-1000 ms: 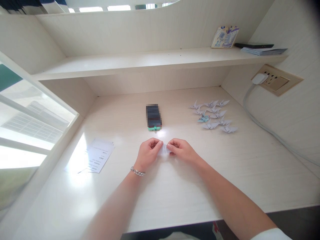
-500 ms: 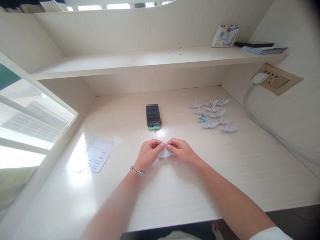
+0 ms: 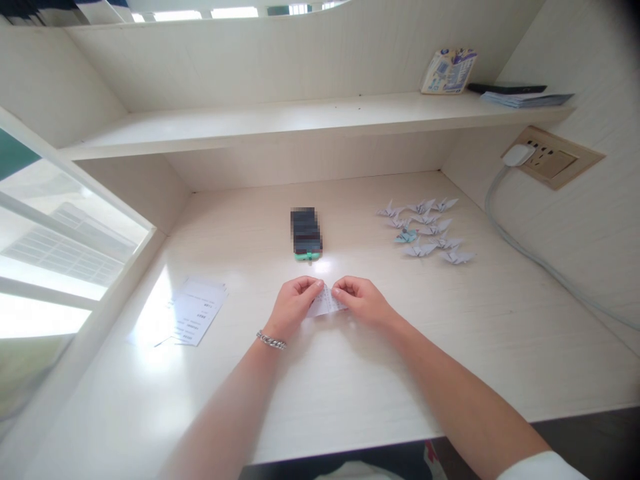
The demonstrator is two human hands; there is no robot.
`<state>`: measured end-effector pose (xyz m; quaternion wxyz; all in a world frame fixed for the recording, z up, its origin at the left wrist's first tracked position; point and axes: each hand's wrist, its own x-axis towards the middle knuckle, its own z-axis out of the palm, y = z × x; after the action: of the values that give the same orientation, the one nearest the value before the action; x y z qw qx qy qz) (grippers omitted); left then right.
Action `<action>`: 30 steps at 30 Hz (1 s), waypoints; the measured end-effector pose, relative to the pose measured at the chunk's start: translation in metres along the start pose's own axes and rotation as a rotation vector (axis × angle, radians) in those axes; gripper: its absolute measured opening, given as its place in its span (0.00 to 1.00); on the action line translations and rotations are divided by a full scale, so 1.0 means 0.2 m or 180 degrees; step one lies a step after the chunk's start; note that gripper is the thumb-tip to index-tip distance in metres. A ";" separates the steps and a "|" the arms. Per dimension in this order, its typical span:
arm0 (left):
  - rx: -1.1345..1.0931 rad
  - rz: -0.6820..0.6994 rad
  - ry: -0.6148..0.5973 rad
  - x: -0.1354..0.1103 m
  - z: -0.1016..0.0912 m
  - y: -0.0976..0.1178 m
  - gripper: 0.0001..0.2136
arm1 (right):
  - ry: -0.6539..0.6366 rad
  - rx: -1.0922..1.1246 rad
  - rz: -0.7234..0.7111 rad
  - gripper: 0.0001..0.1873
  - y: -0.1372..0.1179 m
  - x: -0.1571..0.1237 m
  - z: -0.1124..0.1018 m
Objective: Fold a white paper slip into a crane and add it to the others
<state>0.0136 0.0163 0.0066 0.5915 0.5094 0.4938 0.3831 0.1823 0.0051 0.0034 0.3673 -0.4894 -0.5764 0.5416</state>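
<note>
A small piece of white printed paper point(image 3: 325, 303) is pinched between my two hands, low over the desk. My left hand point(image 3: 296, 301), with a chain bracelet point(image 3: 271, 340) at the wrist, grips its left side between thumb and fingers. On the paper's right edge, my right hand point(image 3: 364, 300) closes in a similar pinch. Parts of the paper are covered by the fingers. Just beyond the hands lies a dark phone-like device point(image 3: 306, 230), blurred out, with a green lower end. Several folded paper cranes point(image 3: 419, 249) sit to the right, one of them a blue crane point(image 3: 405, 236).
Printed paper slips point(image 3: 200, 310) lie on the desk at left. A white cable point(image 3: 530, 257) runs from the wall socket point(image 3: 555, 160) down the right side. On the shelf point(image 3: 280, 121) stand a colourful packet point(image 3: 449, 71) and a stack of papers point(image 3: 525, 100).
My left hand has shifted slightly left, away from the right thumb, so more of the paper shows between them. The right hand stays nearly in place.
</note>
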 end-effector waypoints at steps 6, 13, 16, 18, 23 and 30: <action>0.0347 0.0209 -0.0046 0.00 0.00 0.00 0.11 | 0.0031 -0.0095 -0.0022 0.11 -0.01 0.00 0.00; 0.0418 0.0248 -0.0138 0.00 0.01 0.00 0.11 | 0.0047 -0.0114 -0.0007 0.10 0.00 0.00 0.00; 0.0330 0.0203 -0.0056 0.00 0.00 0.00 0.11 | 0.0017 -0.0090 0.0005 0.10 0.00 0.00 0.00; 0.0317 0.0214 -0.0040 0.00 0.01 0.00 0.10 | 0.0038 -0.0126 -0.0007 0.10 0.00 0.00 0.00; 0.0346 0.0257 -0.0020 0.00 0.00 0.00 0.10 | -0.0032 -0.0082 0.0028 0.11 0.00 0.00 0.00; -0.0100 0.0010 0.0351 0.03 -0.05 -0.01 0.12 | -0.0146 0.0022 0.0207 0.11 0.00 0.01 -0.04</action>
<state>0.0044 0.0233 0.0035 0.5707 0.4789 0.5189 0.4192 0.1885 0.0097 0.0032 0.3380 -0.4941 -0.5665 0.5663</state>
